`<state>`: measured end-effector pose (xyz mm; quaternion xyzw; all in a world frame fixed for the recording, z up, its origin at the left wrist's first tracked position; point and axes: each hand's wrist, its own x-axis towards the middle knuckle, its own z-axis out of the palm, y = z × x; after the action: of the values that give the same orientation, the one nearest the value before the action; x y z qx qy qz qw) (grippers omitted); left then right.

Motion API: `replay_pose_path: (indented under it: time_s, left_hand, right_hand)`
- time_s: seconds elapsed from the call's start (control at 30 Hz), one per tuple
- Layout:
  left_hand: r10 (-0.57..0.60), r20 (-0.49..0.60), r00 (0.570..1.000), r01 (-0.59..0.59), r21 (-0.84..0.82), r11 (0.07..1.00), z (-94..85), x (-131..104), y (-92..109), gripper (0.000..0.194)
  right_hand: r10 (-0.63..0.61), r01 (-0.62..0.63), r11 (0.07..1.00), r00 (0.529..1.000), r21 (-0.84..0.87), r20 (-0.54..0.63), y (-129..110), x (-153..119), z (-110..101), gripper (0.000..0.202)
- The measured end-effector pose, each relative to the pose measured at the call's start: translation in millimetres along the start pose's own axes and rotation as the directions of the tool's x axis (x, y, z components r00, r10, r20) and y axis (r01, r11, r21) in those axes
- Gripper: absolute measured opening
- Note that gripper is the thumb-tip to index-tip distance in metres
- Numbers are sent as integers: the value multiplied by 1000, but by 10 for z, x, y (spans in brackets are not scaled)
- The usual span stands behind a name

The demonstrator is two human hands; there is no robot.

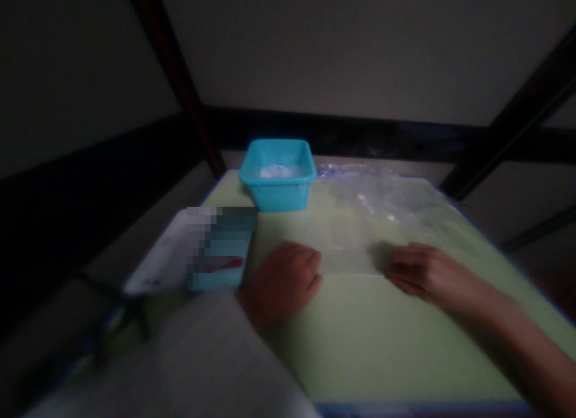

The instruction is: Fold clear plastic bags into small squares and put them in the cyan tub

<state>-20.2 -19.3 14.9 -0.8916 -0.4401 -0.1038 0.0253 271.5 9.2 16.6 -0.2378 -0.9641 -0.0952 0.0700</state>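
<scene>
A thin clear plastic bag [344, 259] lies flat on the pale green table [378, 352], its near edge stretched between my two hands. My left hand [288, 280] is closed at the left end of that edge, fingers curled over the plastic. At the right end my right hand [414, 271] pinches the bag's near corner with fingertips pressed together. The picture is dim and blurred, so the bag's outline is faint.
Beyond my hands stands a turquoise plastic basket [279, 195] with something whitish inside. Crumpled clear plastic [387, 196] spreads over the table's far right. A blurred-out flat blue-green item [225, 244] and white sheets [164, 256] lie left. Dark bars frame the table's far side.
</scene>
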Motion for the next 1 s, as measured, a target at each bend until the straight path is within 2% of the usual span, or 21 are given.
replay_pose_path:
  time_s: [0.27,0.43,0.53,0.73,1.0]
  left_hand:
    - [-6,2,1000,6,4,1000,13,8,-13,13]
    - [-15,32,999,15,4,1000,13,15,-16,14]
    - [-21,33,999,21,2,1000,16,19,-20,14]
    - [-25,32,999,25,-6,1000,6,20,-13,16]
    - [-14,31,999,14,-13,1000,9,27,-28,14]
  right_hand:
    - [0,0,1000,1000,-6,-27,-33,41,-15,24]
    - [14,-10,993,999,118,-36,-51,-1,-27,23]
    - [46,-31,980,996,197,-72,-44,-22,-31,21]
    - [49,-9,974,984,228,-173,-17,34,19,21]
    - [163,-84,942,961,326,-224,-32,120,-57,17]
